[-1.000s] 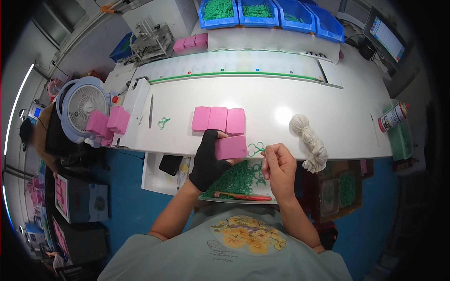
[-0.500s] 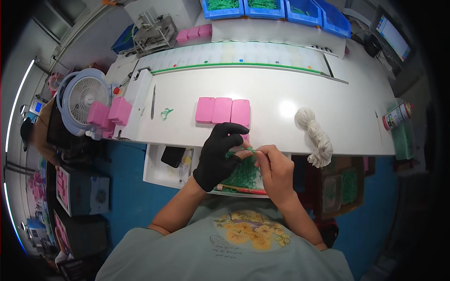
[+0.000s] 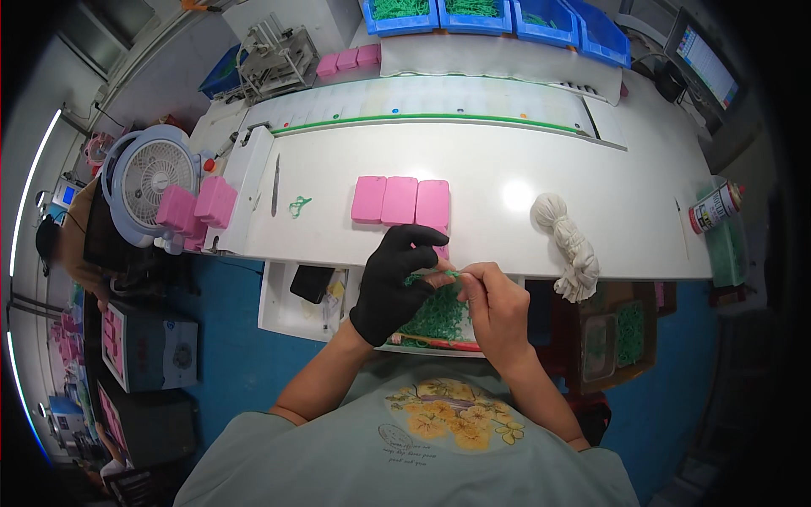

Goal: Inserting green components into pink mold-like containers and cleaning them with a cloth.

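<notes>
My left hand [image 3: 390, 283], in a black glove with bare fingertips, pinches a small green piece [image 3: 454, 273] above the open drawer. From the other side, the thumb and forefinger of my right hand [image 3: 498, 308], which is bare, close on the same piece. Its exact shape is too small to make out. Beneath both hands lies a heap of small green pieces [image 3: 439, 317] in the drawer, with a red stick-like thing [image 3: 443, 344] along its near edge. Just beyond my left hand, several pink blocks [image 3: 400, 201] sit on the white table, one partly hidden by the fingers.
Tweezers [image 3: 275, 186] and a looped green piece [image 3: 299, 206] lie left on the table. White cloth gloves [image 3: 566, 245] lie right, by a spray can [image 3: 716, 209]. A belt [image 3: 422, 100] crosses behind, below blue bins [image 3: 477, 19]. A fan [image 3: 158, 182] stands left.
My hands keep nearly the same pose around the green piece, with only a slight shift of the left hand. The coloured dots on the belt have moved left.
</notes>
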